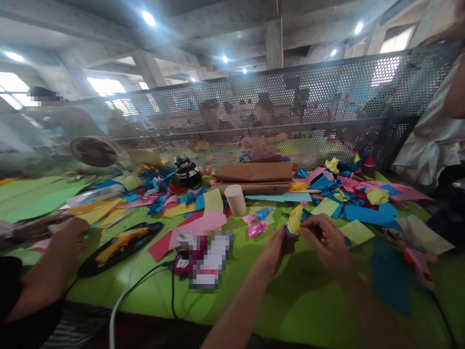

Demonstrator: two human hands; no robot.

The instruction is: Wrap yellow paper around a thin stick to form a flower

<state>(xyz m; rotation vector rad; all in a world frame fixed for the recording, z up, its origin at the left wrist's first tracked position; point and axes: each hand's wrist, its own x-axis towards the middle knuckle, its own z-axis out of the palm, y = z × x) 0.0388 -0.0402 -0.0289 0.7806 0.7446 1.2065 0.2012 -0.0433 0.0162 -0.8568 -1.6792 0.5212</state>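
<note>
A small paper cone shape point(294, 220) with a swirled yellow top, a pink tip and a blue band stands upright between my two hands. My left hand point(274, 249) is closed round its brown lower part. The fingers of my right hand point(325, 237) are bent together at the right side of the yellow swirl; whatever they pinch is too small to make out. Pink and blue shiny packets point(258, 223) lie just left of the cone on the green table point(290, 300).
Coloured paper scraps point(370, 213) lie across the back. Brown paper point(254, 172), a pale roll point(235, 199), a power strip point(185, 264) with cables and a glue gun point(417, 264) are around. Another person's hands point(67, 237) work at left, beside a black tray point(87, 264).
</note>
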